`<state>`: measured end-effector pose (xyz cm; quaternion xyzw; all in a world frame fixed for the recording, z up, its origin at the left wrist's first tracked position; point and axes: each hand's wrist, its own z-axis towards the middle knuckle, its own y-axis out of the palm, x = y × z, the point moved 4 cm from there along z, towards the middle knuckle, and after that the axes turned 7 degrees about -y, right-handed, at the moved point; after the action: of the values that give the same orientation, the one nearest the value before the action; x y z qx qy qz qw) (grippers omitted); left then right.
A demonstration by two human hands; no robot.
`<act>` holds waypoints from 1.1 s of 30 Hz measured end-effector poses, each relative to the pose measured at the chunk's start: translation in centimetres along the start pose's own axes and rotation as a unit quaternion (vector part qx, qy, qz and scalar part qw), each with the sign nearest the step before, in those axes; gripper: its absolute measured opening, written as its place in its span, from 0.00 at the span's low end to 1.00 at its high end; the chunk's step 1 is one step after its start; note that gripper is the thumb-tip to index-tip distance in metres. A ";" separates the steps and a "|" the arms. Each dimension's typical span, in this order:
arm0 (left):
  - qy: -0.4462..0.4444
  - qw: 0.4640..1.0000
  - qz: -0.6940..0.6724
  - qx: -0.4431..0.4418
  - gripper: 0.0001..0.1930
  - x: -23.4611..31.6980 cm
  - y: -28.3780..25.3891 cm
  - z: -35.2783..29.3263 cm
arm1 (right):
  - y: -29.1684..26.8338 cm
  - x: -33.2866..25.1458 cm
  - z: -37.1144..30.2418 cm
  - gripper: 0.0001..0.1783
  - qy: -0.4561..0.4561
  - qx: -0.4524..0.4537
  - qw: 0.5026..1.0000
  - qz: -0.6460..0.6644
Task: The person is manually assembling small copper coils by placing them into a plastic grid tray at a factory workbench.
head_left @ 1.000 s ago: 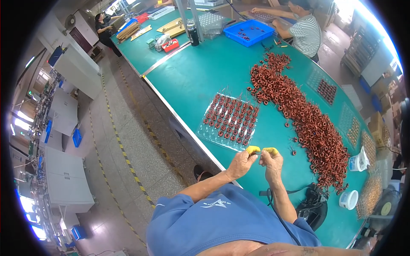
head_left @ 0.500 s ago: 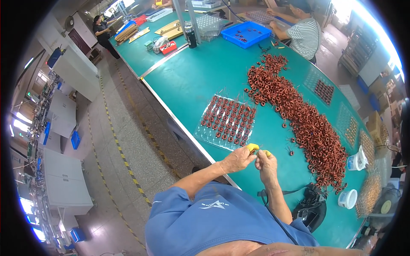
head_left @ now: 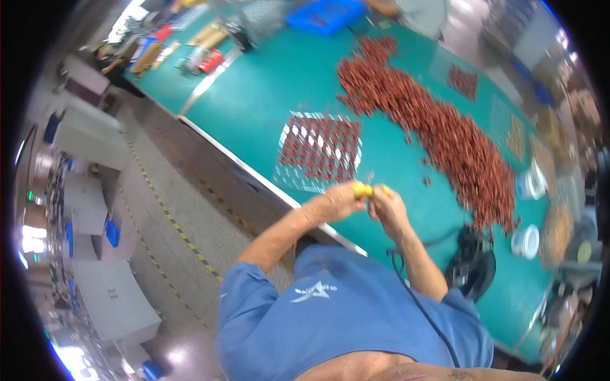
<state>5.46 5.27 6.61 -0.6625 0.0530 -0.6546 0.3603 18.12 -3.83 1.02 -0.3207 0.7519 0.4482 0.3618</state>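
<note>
My left hand (head_left: pixel 343 199) and my right hand (head_left: pixel 389 211) meet over the near edge of the green table. Yellow covers show on fingers of both, pinched close together. Whatever small thing lies between the fingertips is too blurred to make out. Just beyond my left hand lies a clear plastic tray (head_left: pixel 297 183), its rows filled with red-brown wire-wound rings (head_left: pixel 321 149). Farther right, a long heap of the same kind of rings (head_left: pixel 438 143) stretches across the table, with a few loose ones at its near side.
A black bag (head_left: pixel 470 263) with a strap lies right of my right arm. White tubs (head_left: pixel 525 242) stand near the right edge. Other trays (head_left: pixel 463 82) lie beyond the heap. A blue bin (head_left: pixel 325 16) and a co-worker's arm (head_left: pixel 384 7) are at the far side.
The whole view has shifted and blurred, with the table sitting higher in the picture. My hands stay pinched together near the filled tray; both sit slightly farther left and higher in the picture.
</note>
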 end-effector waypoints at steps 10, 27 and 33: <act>-0.010 0.999 0.022 -0.044 0.11 0.3 -1.3 0.5 | 0.2 -1.2 0.7 0.13 -0.018 -0.074 0.997 -0.005; -0.087 0.813 -0.557 0.141 0.15 -0.9 3.5 -0.3 | 0.9 -3.3 0.7 0.12 -0.157 0.017 0.984 -0.078; -0.166 0.832 -0.510 0.146 0.18 -3.0 4.1 -0.8 | 1.7 -3.1 0.7 0.12 -0.181 0.021 0.970 -0.161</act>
<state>5.97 3.55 1.82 -0.6339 -0.4486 -0.6260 0.0711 18.59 -2.01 4.15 -0.3429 0.6216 0.4191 0.5661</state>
